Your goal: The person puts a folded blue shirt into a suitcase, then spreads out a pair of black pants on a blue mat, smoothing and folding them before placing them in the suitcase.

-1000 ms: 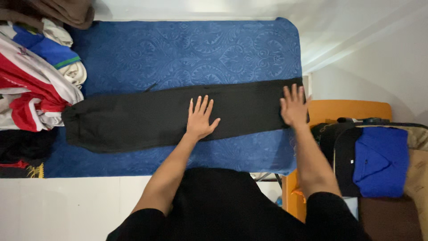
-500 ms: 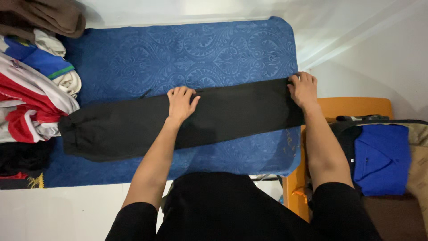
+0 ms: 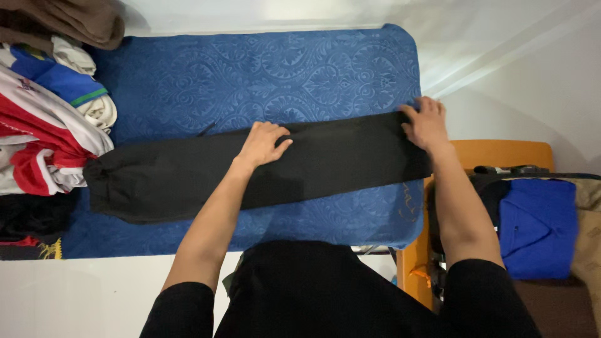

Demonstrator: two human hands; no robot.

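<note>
My left hand (image 3: 263,143) presses down on the black trousers (image 3: 250,169), fingers (image 3: 280,133) curled close together over the upper edge near the garment's middle, gripping a bit of the cloth. My right hand (image 3: 427,125) is at the right end of the trousers, fingers spread a little and hooked over that end, right at the desk's edge. The trousers lie folded into one long dark band, stretched crosswise over the blue patterned cover (image 3: 263,75) on the desk, sloping slightly down toward the left. At the band's left end sits a pile of clothes (image 3: 44,119): red and white striped, blue, cream, with a brown garment (image 3: 69,22) on top at the far corner. Off the right side of the desk stands an orange chair (image 3: 501,153), and beside it a folded blue shirt (image 3: 538,225) rests on other dark clothing.
</note>
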